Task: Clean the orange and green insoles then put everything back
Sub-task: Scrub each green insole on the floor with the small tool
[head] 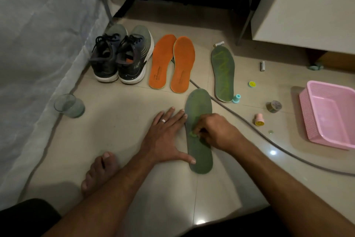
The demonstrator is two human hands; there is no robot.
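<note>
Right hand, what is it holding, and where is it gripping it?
The right hand pinches a small light-green thing in its fingertips against the near green insole; what it is cannot be told.

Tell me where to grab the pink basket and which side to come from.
Grip the pink basket by its near-left rim, coming from the left. It sits upright and open on the floor, that rim is exposed, and its right side runs out of view. The right hand, now busy on the green insole, is nearest.

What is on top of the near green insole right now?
The left hand lies flat along the near green insole, fingertips and thumb on its edge. The right hand pinches a small light-green thing against it. What that is, the fingers hide.
</note>
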